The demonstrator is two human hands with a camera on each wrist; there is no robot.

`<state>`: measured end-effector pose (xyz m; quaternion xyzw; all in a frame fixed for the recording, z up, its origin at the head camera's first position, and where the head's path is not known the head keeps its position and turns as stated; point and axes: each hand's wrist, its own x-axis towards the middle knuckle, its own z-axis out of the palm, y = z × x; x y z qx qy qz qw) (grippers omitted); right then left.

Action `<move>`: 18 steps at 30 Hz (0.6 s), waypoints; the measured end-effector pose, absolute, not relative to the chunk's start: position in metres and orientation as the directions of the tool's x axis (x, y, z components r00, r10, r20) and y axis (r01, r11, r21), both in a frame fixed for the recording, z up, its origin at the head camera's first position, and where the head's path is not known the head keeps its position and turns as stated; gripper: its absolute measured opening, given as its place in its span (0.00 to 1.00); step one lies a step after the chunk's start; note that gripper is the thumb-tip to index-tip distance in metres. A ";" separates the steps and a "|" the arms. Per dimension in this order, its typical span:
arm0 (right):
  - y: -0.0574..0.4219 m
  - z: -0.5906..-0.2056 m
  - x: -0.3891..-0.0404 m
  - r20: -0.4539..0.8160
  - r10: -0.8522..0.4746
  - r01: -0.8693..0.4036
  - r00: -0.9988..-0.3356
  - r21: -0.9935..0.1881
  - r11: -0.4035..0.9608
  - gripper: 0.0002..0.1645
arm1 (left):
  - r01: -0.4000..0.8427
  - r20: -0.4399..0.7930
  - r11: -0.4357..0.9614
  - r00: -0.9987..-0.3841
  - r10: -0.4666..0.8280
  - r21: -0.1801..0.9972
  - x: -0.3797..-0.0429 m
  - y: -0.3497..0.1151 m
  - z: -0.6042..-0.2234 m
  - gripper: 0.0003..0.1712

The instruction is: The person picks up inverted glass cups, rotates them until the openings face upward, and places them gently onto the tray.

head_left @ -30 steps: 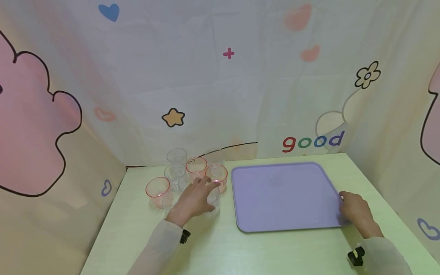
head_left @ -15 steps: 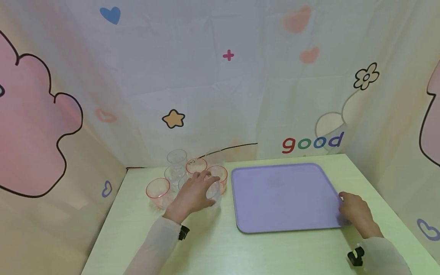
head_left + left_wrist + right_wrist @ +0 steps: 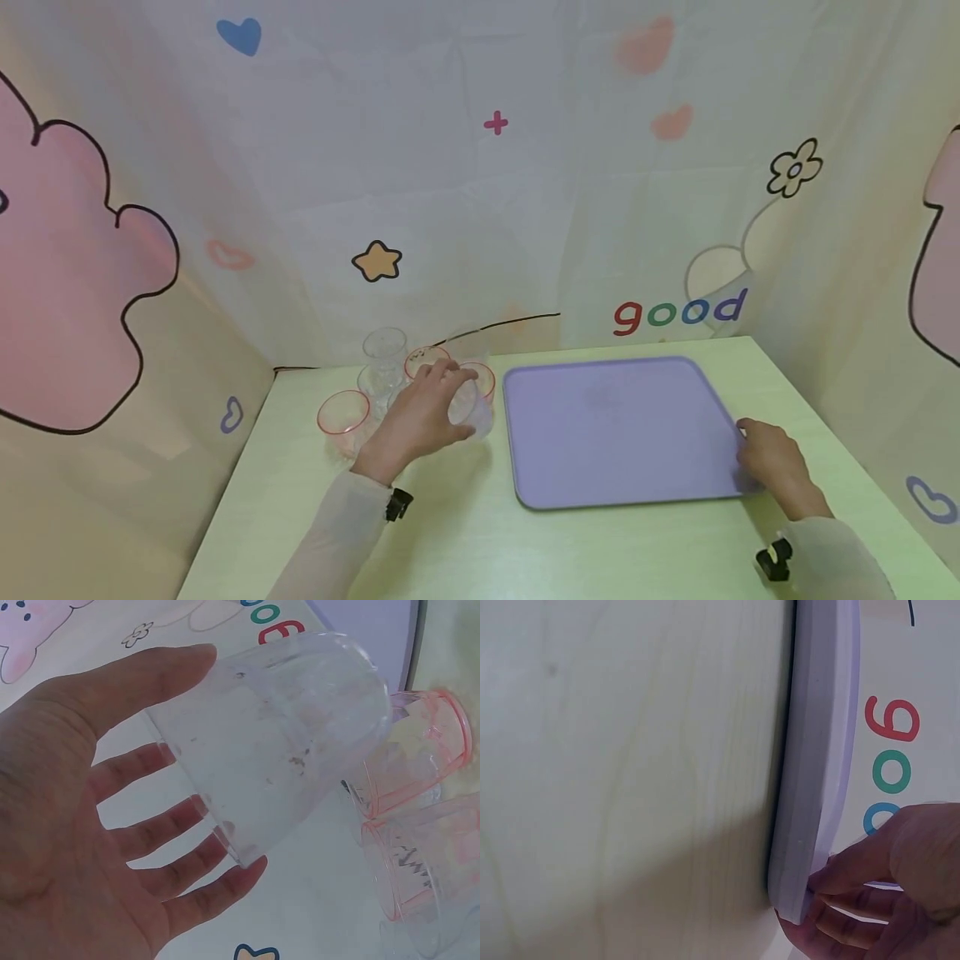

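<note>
In the head view my left hand [image 3: 412,421] is over the front of a cluster of cups. It grips a clear cup [image 3: 277,742] near its rim, thumb on one side and fingers on the other. The cup is tilted and off the table, its base pointing towards the tray. A lilac tray [image 3: 622,433] lies flat to the right of the cups. My right hand [image 3: 776,462] holds that tray's right edge near the front corner, the thumb on top and fingers curled beneath in the right wrist view.
Red-rimmed clear cups [image 3: 345,415] and colourless cups [image 3: 385,348] stand close together at the table's back left, partly hidden by my left hand. A printed cloth [image 3: 450,192] hangs behind the pale table [image 3: 570,550] and along its sides.
My left hand has lifted the clear cup off the table, and the cup has tipped with its base swinging right towards the tray. My right hand and the tray stay where they were.
</note>
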<state>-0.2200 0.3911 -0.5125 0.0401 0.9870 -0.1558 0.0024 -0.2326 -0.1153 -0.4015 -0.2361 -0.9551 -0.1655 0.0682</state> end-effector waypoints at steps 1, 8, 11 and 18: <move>0.391 -0.512 -0.220 -0.008 0.077 0.076 -0.997 -0.306 0.949 0.26 | 0.470 0.216 0.833 -0.881 0.421 0.292 -0.233 -0.115 -0.401 0.43; 0.384 -0.514 -0.223 -0.002 0.076 0.073 -0.997 -0.303 0.950 0.26 | 0.471 0.301 0.819 -0.874 0.382 0.328 -0.230 -0.121 -0.399 0.42; 0.386 -0.513 -0.223 -0.020 0.105 0.106 -0.994 -0.298 0.949 0.26 | 0.500 0.340 0.791 -0.856 0.390 0.353 -0.229 -0.120 -0.397 0.41; 0.390 -0.512 -0.221 -0.029 0.123 0.126 -0.992 -0.298 0.946 0.26 | 0.509 0.375 0.751 -0.851 0.367 0.421 -0.225 -0.116 -0.389 0.40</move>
